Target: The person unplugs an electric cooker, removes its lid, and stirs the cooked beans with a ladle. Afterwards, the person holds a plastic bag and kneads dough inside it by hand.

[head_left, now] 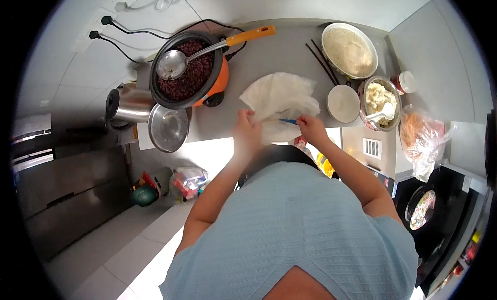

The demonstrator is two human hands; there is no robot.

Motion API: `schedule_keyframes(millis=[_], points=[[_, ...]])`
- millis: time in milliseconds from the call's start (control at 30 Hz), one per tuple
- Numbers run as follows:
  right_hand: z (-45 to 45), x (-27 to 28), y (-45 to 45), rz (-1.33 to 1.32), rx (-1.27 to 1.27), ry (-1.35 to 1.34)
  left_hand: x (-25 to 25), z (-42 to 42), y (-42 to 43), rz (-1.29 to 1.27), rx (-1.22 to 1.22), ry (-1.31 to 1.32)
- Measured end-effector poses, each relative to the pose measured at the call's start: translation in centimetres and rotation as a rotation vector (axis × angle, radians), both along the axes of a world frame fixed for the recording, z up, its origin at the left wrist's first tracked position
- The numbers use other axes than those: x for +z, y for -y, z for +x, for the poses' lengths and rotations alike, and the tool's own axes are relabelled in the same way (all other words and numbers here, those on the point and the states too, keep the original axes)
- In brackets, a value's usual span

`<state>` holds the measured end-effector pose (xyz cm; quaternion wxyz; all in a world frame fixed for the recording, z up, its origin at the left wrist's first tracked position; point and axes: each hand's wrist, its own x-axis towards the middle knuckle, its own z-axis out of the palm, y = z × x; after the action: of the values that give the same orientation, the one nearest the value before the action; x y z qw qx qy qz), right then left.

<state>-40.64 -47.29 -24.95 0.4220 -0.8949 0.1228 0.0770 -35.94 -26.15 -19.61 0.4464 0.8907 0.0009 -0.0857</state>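
Observation:
A thin white cloth (279,93) lies crumpled on the counter in front of me, its near part hanging at the counter's edge. My left hand (247,134) is closed on the left side of this cloth, slightly blurred. In my right hand (312,129) is a slim blue-handled tool (288,121), pinched between the fingers and pointing left across the cloth. Its tip is too small to identify. Just right of the cloth stands a white bowl (343,104).
An orange cooker (220,77) full of dark red beans is at the left, a slotted ladle (173,64) across it. Nearby are a metal lid (169,128) and a kettle (129,104). Rightward are chopsticks (322,62), a flour basin (341,46) and a bowl with a white spoon (383,114).

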Motion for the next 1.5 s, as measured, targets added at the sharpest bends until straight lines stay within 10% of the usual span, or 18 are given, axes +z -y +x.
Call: schedule_keyframes(millis=[400,1100,1500], points=[[-1.0,3.6,1.2,0.037,0.047,0.416,-2.4,1.3,-0.6,-0.076,0.065,-0.009],[-3.9,5.4,3.1,0.677,-0.320,0.285,-2.5,3.2,0.3,-0.174,-0.030,-0.230],[-6.2,7.8,4.8,0.625,-0.421,0.361,0.5,4.6,1.7,0.114,-0.196,-0.086]])
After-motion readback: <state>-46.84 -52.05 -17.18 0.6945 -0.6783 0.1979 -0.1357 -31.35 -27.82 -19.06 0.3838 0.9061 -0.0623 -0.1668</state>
